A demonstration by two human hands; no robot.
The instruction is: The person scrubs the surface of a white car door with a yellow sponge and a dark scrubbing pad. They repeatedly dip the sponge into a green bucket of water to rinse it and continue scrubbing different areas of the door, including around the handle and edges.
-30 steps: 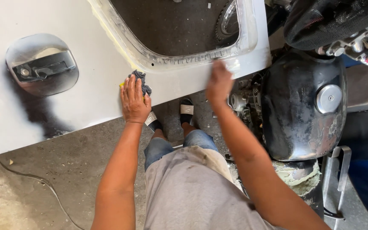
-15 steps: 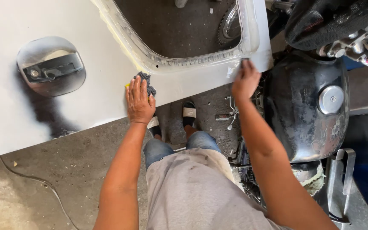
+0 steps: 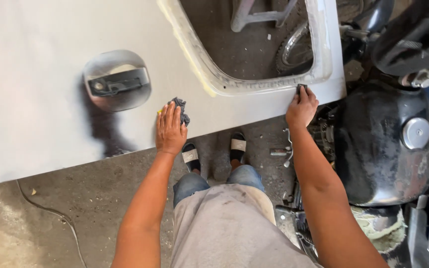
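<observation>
Below, the white car door panel (image 3: 50, 74) lay flat, its near edge running just past the person's sandalled feet (image 3: 214, 151) on the concrete floor (image 3: 75, 208). Its window opening (image 3: 254, 49) gaped at the far right. The left hand (image 3: 170, 131) pressed flat on the panel near that edge, fingers over a dark sanding pad (image 3: 180, 108). The right hand (image 3: 301, 106) pinched a small dark block (image 3: 301, 88) at the opening's near rim. A motorcycle tank (image 3: 383, 144) crowded the right.

Bright daylight — sharp, soft shadows
</observation>
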